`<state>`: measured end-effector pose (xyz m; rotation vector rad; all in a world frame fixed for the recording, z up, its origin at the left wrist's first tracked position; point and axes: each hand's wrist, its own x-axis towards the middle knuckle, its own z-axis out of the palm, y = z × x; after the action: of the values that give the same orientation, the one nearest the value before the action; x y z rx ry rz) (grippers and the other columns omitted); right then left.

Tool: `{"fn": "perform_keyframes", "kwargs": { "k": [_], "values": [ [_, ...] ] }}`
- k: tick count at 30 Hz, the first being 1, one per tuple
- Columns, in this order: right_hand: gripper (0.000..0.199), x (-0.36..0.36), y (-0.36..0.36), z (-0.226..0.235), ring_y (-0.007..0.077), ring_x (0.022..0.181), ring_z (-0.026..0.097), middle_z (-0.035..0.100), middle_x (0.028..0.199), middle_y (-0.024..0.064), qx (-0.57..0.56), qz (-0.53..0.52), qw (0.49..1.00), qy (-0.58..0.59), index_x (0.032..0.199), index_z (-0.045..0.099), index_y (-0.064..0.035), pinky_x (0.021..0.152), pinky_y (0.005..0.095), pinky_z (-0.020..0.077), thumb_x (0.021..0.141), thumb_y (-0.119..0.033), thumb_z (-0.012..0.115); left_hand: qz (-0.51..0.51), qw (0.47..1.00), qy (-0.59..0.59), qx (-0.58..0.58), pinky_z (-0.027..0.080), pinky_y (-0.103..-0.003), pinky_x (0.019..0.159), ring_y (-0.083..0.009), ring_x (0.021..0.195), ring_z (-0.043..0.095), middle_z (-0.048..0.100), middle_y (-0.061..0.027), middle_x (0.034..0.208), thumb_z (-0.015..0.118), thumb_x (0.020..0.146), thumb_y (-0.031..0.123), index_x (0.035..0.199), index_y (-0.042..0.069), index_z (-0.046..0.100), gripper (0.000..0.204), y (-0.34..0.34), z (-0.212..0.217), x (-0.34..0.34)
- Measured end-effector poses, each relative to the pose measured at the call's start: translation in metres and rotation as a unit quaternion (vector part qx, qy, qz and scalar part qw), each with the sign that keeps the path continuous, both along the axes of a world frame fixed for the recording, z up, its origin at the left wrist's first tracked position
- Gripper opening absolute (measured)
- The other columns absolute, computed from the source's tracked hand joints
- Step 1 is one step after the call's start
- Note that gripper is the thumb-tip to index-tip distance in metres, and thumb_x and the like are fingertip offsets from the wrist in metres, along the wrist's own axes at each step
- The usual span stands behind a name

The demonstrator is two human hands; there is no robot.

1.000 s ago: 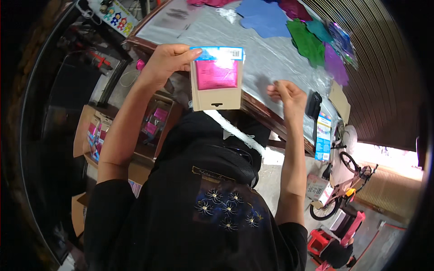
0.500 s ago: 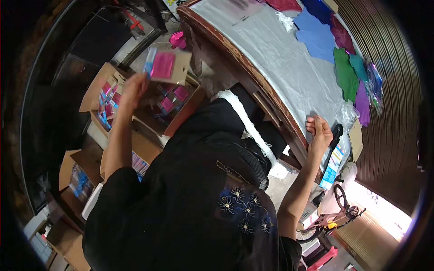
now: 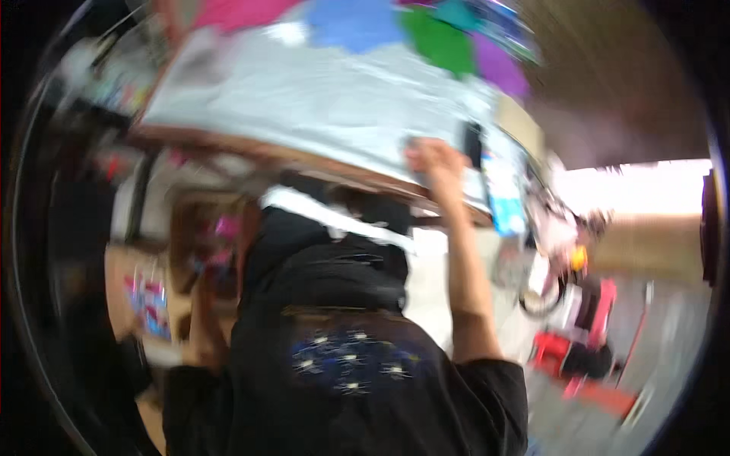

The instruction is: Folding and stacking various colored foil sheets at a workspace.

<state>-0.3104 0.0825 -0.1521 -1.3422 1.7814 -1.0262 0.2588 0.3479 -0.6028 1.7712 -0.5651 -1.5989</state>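
The whole view is smeared by motion. My left hand point(image 3: 204, 292) reaches down at the near side of an open cardboard box point(image 3: 247, 251) that holds pink packs point(image 3: 226, 226). Its fingers are too blurred to make out, and I cannot see a pack in them. My right hand point(image 3: 439, 161) is curled closed over the table's near edge, beside a black object point(image 3: 473, 144). Whatever lies in its fingers, if anything, is hidden. The table point(image 3: 296, 106) is covered with pale plastic sheeting.
Pink, blue point(image 3: 356, 23), green point(image 3: 441, 45) and purple pieces point(image 3: 498, 64) lie along the table's far side. A blue-and-white package point(image 3: 503, 197) is at its right end. Another box of packs point(image 3: 148, 300) stands at left. Red and black items point(image 3: 574, 357) are on the floor at right.
The view has swung, so the table now lies across the top. My left hand has dropped from holding up a pink pack to beside the box; that pack no longer shows in it.
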Motion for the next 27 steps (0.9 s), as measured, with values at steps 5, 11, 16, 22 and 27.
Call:
{"fn": "perform_keyframes", "kwargs": {
  "k": [5, 11, 16, 22, 27],
  "values": [
    [0.032, -0.011, 0.059, 0.015, 0.0242, 0.088, 0.070, 0.073, 0.100, 0.0161, -0.143, 0.016, 0.982, 0.125, 0.118, 0.065, 0.0013, 0.079, 0.0366, 0.0551, 0.094, -0.019, 0.070, -0.004, 0.878, -0.207, -0.433, 0.047, -0.029, 0.092, -0.0219, 0.105, 0.060, 0.063, -0.0084, 0.118, 0.048, 0.104, 0.018, 0.127, 0.003, 0.059, 0.029, -0.047, 0.042, -0.056],
    [0.060, -0.110, 0.141, 0.033, 0.0371, 0.124, 0.056, 0.059, 0.136, 0.0159, -0.192, -0.238, 0.843, 0.442, 0.131, 0.059, -0.0052, 0.111, 0.0505, 0.0349, 0.078, -0.020, 0.083, 0.042, 0.929, -0.215, -0.298, 0.046, -0.028, 0.093, -0.0195, 0.106, 0.058, 0.061, -0.0095, 0.118, 0.048, 0.107, 0.017, 0.126, -0.001, 0.056, 0.027, -0.156, 0.216, -0.079],
    [0.053, -0.130, 0.160, 0.030, 0.0351, 0.130, 0.055, 0.063, 0.133, 0.0128, -0.077, -0.118, 0.848, 0.511, 0.130, 0.061, -0.0041, 0.116, 0.0517, 0.0281, 0.082, -0.017, 0.079, -0.048, 0.860, -0.218, -0.458, 0.050, -0.027, 0.082, -0.0157, 0.097, 0.062, 0.063, -0.0081, 0.110, 0.055, 0.104, 0.012, 0.125, 0.000, 0.057, 0.024, -0.214, 0.368, -0.206],
    [0.038, -0.131, 0.166, 0.027, 0.0325, 0.127, 0.059, 0.069, 0.123, 0.0111, -0.229, -0.151, 0.828, 0.489, 0.124, 0.065, -0.0029, 0.115, 0.0546, 0.0309, 0.086, 0.000, 0.064, -0.380, 0.845, 0.041, -0.373, 0.055, -0.026, 0.074, -0.0159, 0.086, 0.069, 0.069, -0.0122, 0.113, 0.052, 0.104, 0.010, 0.128, -0.001, 0.058, 0.027, -0.228, 0.463, -0.340],
    [0.044, -0.062, 0.159, 0.036, 0.0316, 0.124, 0.061, 0.069, 0.124, 0.0124, -0.308, -0.011, 0.837, 0.452, 0.123, 0.065, -0.0001, 0.110, 0.0563, 0.0370, 0.080, -0.007, 0.068, -0.430, 0.836, 0.235, -0.248, 0.055, -0.026, 0.069, -0.0152, 0.082, 0.069, 0.071, -0.0111, 0.101, 0.052, 0.105, 0.013, 0.123, -0.004, 0.060, 0.026, -0.220, 0.491, -0.423]
  ]
}}
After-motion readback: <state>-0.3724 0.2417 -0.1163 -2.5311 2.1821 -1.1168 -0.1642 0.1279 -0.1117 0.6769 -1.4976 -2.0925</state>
